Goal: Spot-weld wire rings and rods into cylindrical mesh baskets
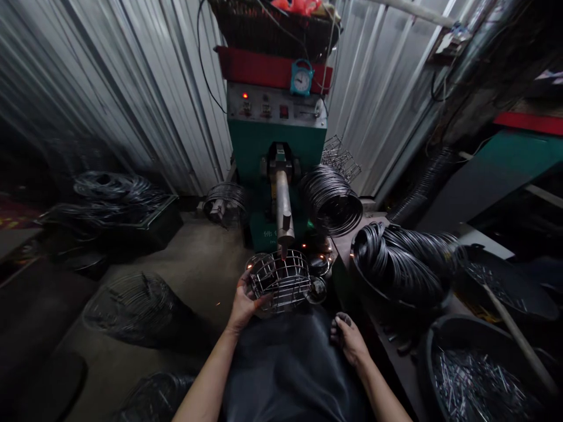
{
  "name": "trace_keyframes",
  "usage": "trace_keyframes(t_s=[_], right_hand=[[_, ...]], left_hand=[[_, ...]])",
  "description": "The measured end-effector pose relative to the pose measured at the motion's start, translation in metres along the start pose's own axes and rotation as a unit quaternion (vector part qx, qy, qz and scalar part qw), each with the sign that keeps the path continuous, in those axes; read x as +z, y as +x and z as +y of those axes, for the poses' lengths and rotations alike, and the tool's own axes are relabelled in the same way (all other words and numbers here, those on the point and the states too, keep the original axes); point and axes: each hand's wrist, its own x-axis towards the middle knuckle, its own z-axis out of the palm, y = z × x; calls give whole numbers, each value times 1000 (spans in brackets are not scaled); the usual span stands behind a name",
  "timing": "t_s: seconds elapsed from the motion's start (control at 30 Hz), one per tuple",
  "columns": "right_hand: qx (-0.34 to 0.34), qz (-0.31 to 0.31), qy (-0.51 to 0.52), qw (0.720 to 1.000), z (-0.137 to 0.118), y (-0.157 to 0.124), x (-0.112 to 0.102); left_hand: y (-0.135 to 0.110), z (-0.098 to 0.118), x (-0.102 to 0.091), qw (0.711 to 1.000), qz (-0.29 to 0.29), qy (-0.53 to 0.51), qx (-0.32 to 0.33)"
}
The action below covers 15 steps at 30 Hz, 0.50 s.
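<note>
Facing a wall (145,88) across the upper left of the frame and, at upper centre, a green machine (253,146), probably backed up near it for bringing the working end out toward the lap. Wearing a black apron (290,357) across the lower centre, likely for guarding the lap against heat. Having a tub (426,357) at lower right, holding loose wire pieces (479,381), presumably for containing the litter. Seeing a coil (400,264) at right of centre, bundled, probably for compactness.

Looking down on the machine's arm (284,202) at centre, ending just above a wire basket (288,282); unable to tell whether touching. Clamping the basket, just below centre, by its left side in the left hand (246,302), presumably for steadying it well off the arm's tip. Curling the right hand (348,337) at lower right of centre, over the apron's edge, apart from the basket, fingers together; unable to tell whether gripping anything small. Noticing sparks (250,266) beside the basket, perhaps explaining the covered lap.
</note>
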Motion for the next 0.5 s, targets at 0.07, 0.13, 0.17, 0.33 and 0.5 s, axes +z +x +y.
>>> trace_keyframes(t_s=[0.07,0.13,0.17,0.33,0.5], right_hand=[[-16,-9,-18,1000,-17,4,9],[-63,-30,-87,994,-42,13,28],[-98,-46,-131,986,-56,18,42],[-341,-165,-301,875,-130,57,127],[-339,-322,-480,742,-156,90,176]], left_hand=[[-1,6,-9,999,-25,26,-9],[4,20,-18,997,-38,62,-11],[10,29,-21,996,-37,84,-8],[64,79,-14,972,-77,221,28],[100,87,4,923,-209,324,1]])
